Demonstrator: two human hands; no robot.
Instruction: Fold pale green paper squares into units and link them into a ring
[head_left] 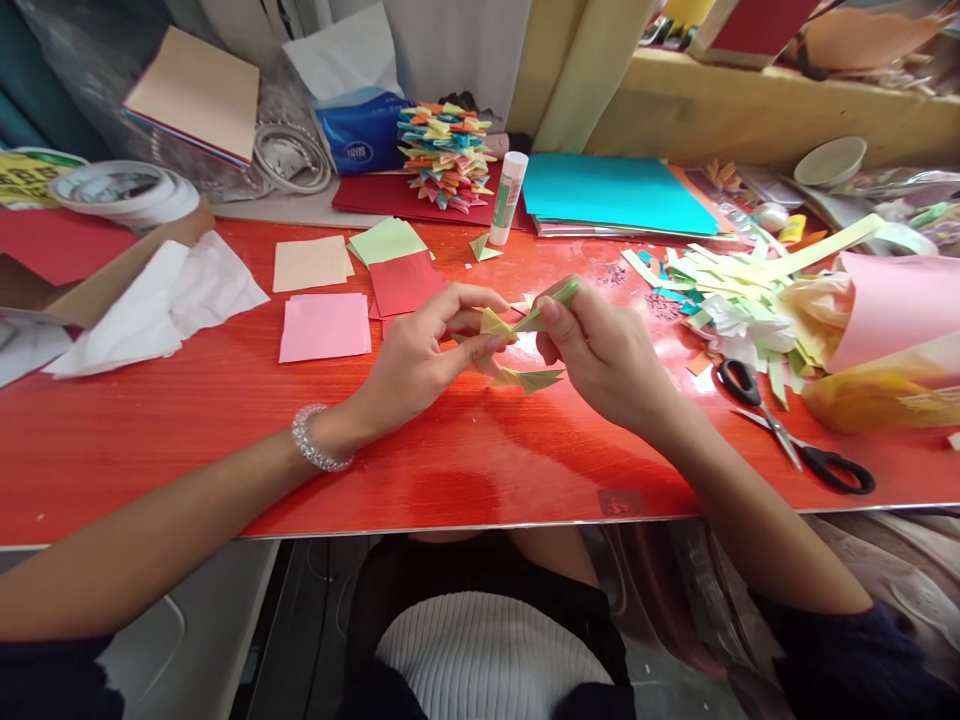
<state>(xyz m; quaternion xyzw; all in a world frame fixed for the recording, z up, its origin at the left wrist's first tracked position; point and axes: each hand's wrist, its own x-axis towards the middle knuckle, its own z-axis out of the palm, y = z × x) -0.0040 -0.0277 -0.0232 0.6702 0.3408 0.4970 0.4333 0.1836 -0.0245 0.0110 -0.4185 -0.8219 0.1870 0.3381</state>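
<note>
Over the middle of the red table [225, 430], my left hand [435, 355] pinches a yellow folded paper piece [495, 325]. My right hand [600, 345] has thumb and fingers closed on a green folded paper piece [559, 302], whose end meets the yellow one. Below them hangs or lies a ring-like part of yellow and green folded pieces [536, 380]; how it joins the rest is hidden by my fingers. Square sheets, pink [325, 327], peach [309, 265], green [386, 240] and red [405, 283], lie left of my hands.
A glue stick [508, 198] stands behind my hands beside a small folded triangle [484, 250]. Further back are a colorful folded-paper stack [446, 160] and blue sheets [619, 190]. Black-handled scissors [787, 435] and paper strips [750, 280] lie at the right.
</note>
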